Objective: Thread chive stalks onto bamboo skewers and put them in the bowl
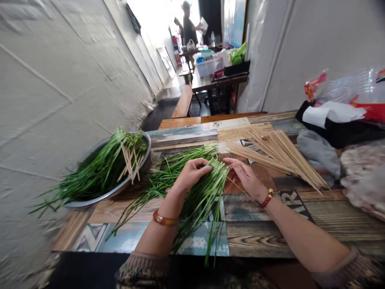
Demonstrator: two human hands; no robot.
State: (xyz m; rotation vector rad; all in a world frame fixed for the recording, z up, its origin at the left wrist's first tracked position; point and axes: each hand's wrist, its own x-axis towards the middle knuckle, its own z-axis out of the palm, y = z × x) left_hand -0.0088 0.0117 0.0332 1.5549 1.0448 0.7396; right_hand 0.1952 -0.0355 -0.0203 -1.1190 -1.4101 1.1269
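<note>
My left hand (191, 173) is closed around the pale stem ends of a bunch of green chives (200, 200), whose leaves trail toward the table's front edge. Just right of those ends, my right hand (249, 180) pinches a thin wooden skewer (236, 184); its tip is close to the stems, but I cannot tell whether it pierces them. More loose chives (168, 170) lie on the table beyond my left wrist. To the right, many bare wooden skewers (279, 154) are fanned out. A metal basin (148, 146) at the left holds chives with several skewers through their ends.
The patchwork-patterned table (255, 237) runs along a wall at the left. Plastic bags (319, 152) and packages crowd its right side. Past a wooden bench (183, 102) stands another table with a clear plastic bin (207, 67). A person (189, 30) stands in the far background.
</note>
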